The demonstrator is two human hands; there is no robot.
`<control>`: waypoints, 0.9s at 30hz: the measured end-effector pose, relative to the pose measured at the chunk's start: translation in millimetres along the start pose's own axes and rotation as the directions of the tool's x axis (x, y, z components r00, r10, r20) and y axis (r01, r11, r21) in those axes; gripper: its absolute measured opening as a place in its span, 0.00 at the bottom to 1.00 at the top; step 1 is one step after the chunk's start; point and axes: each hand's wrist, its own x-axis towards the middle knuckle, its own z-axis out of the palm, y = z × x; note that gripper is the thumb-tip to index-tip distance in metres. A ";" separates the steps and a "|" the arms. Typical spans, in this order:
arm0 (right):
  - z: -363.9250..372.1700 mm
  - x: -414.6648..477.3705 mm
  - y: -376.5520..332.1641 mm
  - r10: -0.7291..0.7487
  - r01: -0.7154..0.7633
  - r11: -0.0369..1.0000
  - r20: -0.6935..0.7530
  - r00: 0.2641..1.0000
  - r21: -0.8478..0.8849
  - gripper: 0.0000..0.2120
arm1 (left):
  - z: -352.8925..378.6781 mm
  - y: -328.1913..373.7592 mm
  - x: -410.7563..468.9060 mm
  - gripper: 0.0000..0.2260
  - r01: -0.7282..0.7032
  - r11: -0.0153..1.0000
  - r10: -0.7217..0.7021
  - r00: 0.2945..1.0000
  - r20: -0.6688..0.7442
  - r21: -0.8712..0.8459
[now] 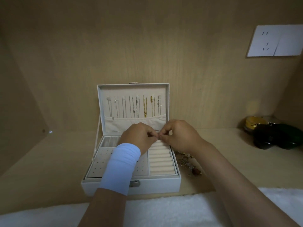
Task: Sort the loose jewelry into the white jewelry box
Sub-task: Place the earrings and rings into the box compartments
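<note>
The white jewelry box (154,183) stands open on the shelf, its lid upright with several silver and gold chains (136,106) hanging inside. My left hand (138,136) and my right hand (179,135) meet above the back of the ring rolls (161,161). Both pinch one tiny silver piece (158,137) between their fingertips; it is too small to identify. A white band covers my left wrist. The perforated earring panel (100,161) lies at the box's front left, partly hidden by my left forearm. Loose jewelry (188,163) lies in a small heap on the shelf right of the box.
Dark round containers (275,136) and a yellow-lidded one (253,124) sit at the back right corner. A white wall socket (275,40) is on the right of the wooden back panel. A white fluffy cloth (164,212) runs along the front edge.
</note>
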 end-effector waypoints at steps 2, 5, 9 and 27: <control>-0.6 0.0 0.3 -0.009 0.009 1.000 0.017 1.000 0.004 0.04 | -0.5 2.3 -0.9 0.04 0.000 1.000 0.000 1.000 0.002 0.025; -1.4 0.0 2.9 -0.037 0.036 0.999 0.056 0.998 0.022 0.05 | -1.4 4.6 -2.5 0.06 -0.011 0.997 0.009 1.000 0.021 0.081; -25.2 -2.1 10.9 0.004 -0.008 0.997 0.063 0.998 0.074 0.04 | -3.3 5.4 -5.7 0.08 -0.091 0.985 0.093 0.996 -0.009 0.146; -45.0 -20.6 42.7 0.236 -0.205 0.972 0.506 0.829 -0.116 0.07 | 32.0 32.9 -9.8 0.03 -0.275 0.961 0.274 0.962 0.015 0.038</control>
